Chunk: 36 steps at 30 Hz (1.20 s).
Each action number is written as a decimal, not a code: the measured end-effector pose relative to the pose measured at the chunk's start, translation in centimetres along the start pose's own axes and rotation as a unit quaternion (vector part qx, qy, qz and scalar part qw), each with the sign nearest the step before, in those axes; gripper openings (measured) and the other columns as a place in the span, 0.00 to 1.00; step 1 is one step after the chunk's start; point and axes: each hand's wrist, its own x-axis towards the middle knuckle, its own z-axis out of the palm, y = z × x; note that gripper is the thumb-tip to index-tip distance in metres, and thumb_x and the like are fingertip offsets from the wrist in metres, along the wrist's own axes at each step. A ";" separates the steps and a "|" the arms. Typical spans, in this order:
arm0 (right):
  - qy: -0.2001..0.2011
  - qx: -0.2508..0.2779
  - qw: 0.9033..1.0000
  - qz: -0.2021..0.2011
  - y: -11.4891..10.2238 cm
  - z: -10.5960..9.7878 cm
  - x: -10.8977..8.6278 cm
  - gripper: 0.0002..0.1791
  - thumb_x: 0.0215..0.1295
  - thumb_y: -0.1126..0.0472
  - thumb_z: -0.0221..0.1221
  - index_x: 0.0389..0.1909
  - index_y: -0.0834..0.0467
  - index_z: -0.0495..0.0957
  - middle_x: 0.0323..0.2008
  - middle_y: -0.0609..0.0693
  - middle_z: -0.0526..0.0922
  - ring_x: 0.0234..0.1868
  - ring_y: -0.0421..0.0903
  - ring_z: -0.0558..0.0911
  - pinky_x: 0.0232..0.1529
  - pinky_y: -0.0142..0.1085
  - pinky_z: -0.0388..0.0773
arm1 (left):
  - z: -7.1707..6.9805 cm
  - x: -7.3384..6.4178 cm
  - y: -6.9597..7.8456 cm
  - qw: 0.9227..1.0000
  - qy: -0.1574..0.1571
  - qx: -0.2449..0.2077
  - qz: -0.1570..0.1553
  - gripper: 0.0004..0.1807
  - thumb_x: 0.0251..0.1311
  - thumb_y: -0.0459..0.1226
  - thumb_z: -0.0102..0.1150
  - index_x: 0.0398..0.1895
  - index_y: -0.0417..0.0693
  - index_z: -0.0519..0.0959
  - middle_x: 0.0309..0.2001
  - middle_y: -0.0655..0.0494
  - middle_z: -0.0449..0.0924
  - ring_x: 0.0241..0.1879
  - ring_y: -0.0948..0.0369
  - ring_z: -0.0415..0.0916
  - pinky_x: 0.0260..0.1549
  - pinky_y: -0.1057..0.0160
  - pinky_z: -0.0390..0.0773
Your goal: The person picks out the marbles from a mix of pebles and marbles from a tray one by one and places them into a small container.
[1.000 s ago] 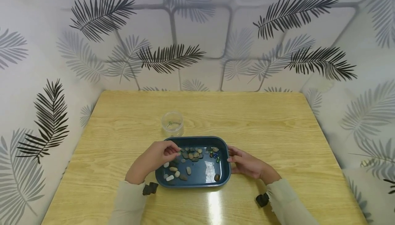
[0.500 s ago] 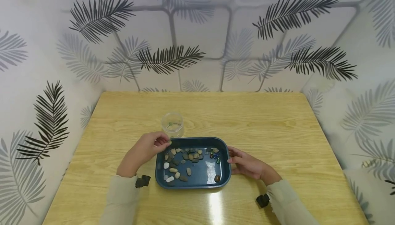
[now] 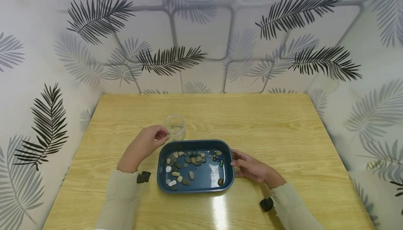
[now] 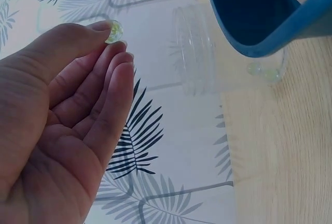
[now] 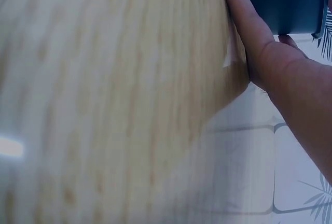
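Observation:
My left hand (image 3: 146, 144) pinches a clear green glass marble (image 4: 115, 32) between thumb and fingertips. It hovers at the left side of a transparent round jar (image 3: 175, 120); in the left wrist view, marbles (image 4: 254, 68) show at the jar's bottom. Just in front of the jar lies a dark blue tray (image 3: 201, 190). Pebbles (image 3: 191, 175) are spread over its left and middle, and several small coloured marbles (image 3: 221, 164) lie near its right end. My right hand (image 3: 252, 167) rests against the tray's right outer wall with fairly straight fingers.
All this stands on a wooden table (image 3: 267, 125) whose back edge meets a wall (image 3: 207, 37) with a leaf pattern. A brown stone (image 3: 220, 181) lies in the tray's front right corner. Black wrist mounts (image 3: 143, 177) sit at both sleeves.
My left hand has lifted the green marble out of the tray, moving back and left over the rim to the jar's side. The right hand stays at the tray.

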 end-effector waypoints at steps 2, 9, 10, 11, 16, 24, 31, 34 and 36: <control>0.000 -0.001 1.000 0.001 0.0 0.0 0.0 0.35 0.68 0.67 0.47 0.72 0.56 0.43 0.69 0.61 0.47 0.59 0.54 0.67 0.53 0.54 0.69 | 0.0 0.3 -0.3 1.000 0.000 0.004 -0.003 0.06 0.60 0.35 0.59 0.38 0.43 0.79 0.32 0.57 0.78 0.33 0.62 0.76 0.37 0.60 0.77; 0.002 0.003 1.000 0.002 -0.1 0.1 0.0 0.35 0.68 0.67 0.47 0.72 0.56 0.44 0.69 0.61 0.47 0.58 0.53 0.67 0.53 0.53 0.70 | 0.3 1.4 -1.7 1.000 0.011 0.020 -0.020 0.07 0.60 0.36 0.59 0.39 0.43 0.79 0.33 0.55 0.79 0.34 0.61 0.76 0.37 0.60 0.77; 0.001 0.004 1.000 0.002 -0.2 0.1 0.0 0.35 0.68 0.67 0.48 0.72 0.56 0.44 0.69 0.61 0.48 0.58 0.53 0.67 0.53 0.53 0.70 | 0.3 1.6 -1.9 0.999 0.010 0.023 -0.024 0.08 0.60 0.36 0.59 0.40 0.42 0.79 0.34 0.55 0.79 0.34 0.61 0.76 0.37 0.60 0.77; 0.000 0.004 1.000 0.003 -0.2 0.1 -0.1 0.35 0.67 0.66 0.48 0.72 0.56 0.43 0.69 0.61 0.48 0.58 0.53 0.67 0.53 0.53 0.70 | 0.4 1.7 -2.1 0.999 0.009 0.025 -0.028 0.08 0.60 0.36 0.59 0.40 0.42 0.79 0.34 0.55 0.79 0.34 0.61 0.76 0.37 0.60 0.77; -0.006 0.005 1.000 0.004 -0.2 0.2 -0.1 0.37 0.67 0.65 0.50 0.72 0.56 0.43 0.69 0.62 0.47 0.58 0.54 0.67 0.53 0.53 0.70 | 0.5 2.4 -2.6 0.999 -0.005 0.023 -0.037 0.09 0.61 0.35 0.58 0.42 0.40 0.78 0.35 0.54 0.79 0.35 0.59 0.76 0.37 0.59 0.77; -0.001 -0.001 1.000 0.002 -0.2 0.2 -0.1 0.36 0.67 0.65 0.49 0.72 0.56 0.43 0.70 0.60 0.47 0.60 0.54 0.66 0.53 0.54 0.69 | 1.1 3.2 -2.5 0.999 -0.027 0.032 -0.035 0.08 0.61 0.34 0.58 0.41 0.41 0.78 0.35 0.54 0.79 0.35 0.59 0.76 0.37 0.59 0.77; -0.004 0.003 1.000 -0.001 -0.1 0.3 -0.1 0.35 0.68 0.66 0.47 0.72 0.57 0.43 0.69 0.61 0.46 0.59 0.54 0.66 0.53 0.54 0.70 | 1.7 3.5 -2.9 0.998 -0.035 0.032 -0.042 0.08 0.62 0.36 0.57 0.41 0.42 0.78 0.34 0.55 0.78 0.35 0.60 0.75 0.38 0.60 0.77; -0.006 0.003 1.000 0.000 -0.2 0.3 -0.1 0.35 0.69 0.66 0.47 0.72 0.57 0.42 0.69 0.61 0.46 0.59 0.54 0.67 0.53 0.53 0.70 | 1.7 3.5 -3.0 0.998 -0.033 0.031 -0.044 0.08 0.62 0.36 0.57 0.41 0.42 0.78 0.34 0.55 0.78 0.35 0.60 0.75 0.38 0.60 0.77; -0.006 0.001 1.000 -0.001 -0.3 0.3 -0.1 0.35 0.68 0.66 0.47 0.72 0.57 0.42 0.70 0.61 0.46 0.59 0.54 0.66 0.53 0.53 0.70 | 1.7 3.5 -3.0 0.998 -0.032 0.032 -0.045 0.08 0.62 0.36 0.57 0.41 0.43 0.78 0.34 0.56 0.78 0.35 0.60 0.75 0.37 0.60 0.77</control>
